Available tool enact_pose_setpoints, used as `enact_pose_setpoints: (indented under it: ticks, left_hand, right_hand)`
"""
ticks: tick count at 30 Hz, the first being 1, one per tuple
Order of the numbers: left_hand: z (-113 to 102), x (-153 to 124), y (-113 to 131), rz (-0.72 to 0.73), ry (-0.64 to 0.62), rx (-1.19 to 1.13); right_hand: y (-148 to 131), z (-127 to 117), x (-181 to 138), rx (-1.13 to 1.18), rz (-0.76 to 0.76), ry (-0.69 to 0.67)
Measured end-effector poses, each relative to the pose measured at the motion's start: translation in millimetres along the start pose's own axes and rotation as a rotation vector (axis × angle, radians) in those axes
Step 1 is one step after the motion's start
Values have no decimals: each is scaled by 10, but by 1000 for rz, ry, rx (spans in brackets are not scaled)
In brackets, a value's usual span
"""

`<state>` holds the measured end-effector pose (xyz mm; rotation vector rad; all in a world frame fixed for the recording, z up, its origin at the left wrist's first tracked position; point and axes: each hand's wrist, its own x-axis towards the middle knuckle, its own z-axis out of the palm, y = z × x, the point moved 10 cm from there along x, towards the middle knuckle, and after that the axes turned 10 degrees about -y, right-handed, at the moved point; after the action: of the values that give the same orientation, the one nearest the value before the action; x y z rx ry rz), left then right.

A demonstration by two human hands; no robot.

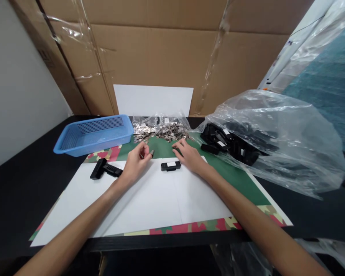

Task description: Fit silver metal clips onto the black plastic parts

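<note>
My left hand (136, 161) is closed in a pinch above the white paper (138, 207). A small dark bit shows at its thumb tip, too small to name. My right hand (189, 156) is held low with thumb and fingers apart, just in front of a pile of small metal pieces (172, 132). Between the hands lies a black plastic part (170, 165) with a white label. Left of my left hand, more black plastic parts (98, 168) rest on the paper, one partly hidden behind that hand.
A blue plastic basket (93, 147) stands at the back left. At the right, a large clear plastic bag (299, 126) holds several black parts (218, 140). Behind the table rises a cardboard wall (161, 57), with a white sheet (153, 100) leaning on it.
</note>
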<state>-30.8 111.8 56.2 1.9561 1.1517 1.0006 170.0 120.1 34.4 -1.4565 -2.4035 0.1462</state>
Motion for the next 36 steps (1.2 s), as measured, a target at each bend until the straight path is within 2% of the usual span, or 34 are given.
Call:
enact_pose_setpoints:
  ticks: [7,10,13,21,27,36]
  left_hand:
    - [16,-84,212,84,-14,321]
    - [58,-107,193,45,-36,357]
    - [86,-118,176,41,-48,359]
    - [88,-124,304,209,-30,298]
    - [112,-83,225,139,-77,292]
    - [74,-52,135,104,-59,265]
  right_hand:
    - [-23,-7,4,-8,15,-30]
    - [-23,-15,4,1,24,-28]
    - [-21,-19,0,-2,29,-22]
    - [-7,10,1,-22,13,-10]
    - [-3,7,3,-6,8,-8]
    - [-8,-8,2,13,19,-17]
